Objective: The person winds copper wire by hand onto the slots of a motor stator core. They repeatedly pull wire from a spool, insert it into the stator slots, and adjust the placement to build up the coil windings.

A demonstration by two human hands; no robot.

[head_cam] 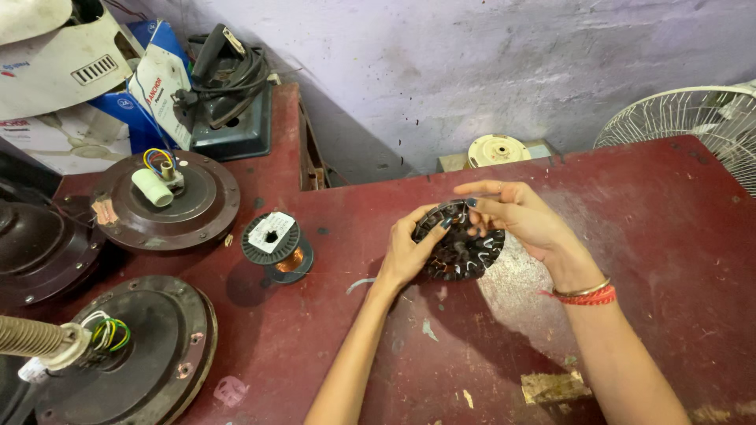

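**Currently: stator held above the table**

I grip the round black slotted metal stator (459, 242) at table centre: left hand (407, 252) closed on its 9 o'clock rim, right hand (516, 214) pinching fine wire at 12 o'clock. Excess pull could snap the wire, I judge.

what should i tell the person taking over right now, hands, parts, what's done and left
Left hand grips the left edge of the round black stator core, holding it just above the red table.
Right hand is over the core's top edge, its fingers pinched at the slots.
A spool of copper wire stands on the table left of the hands, with two brown fan motor housings beyond it.
Done: the core is in hand, some copper showing at its lower edge.
Left: most slots look bare; whether a wire is pinched is too fine to tell.
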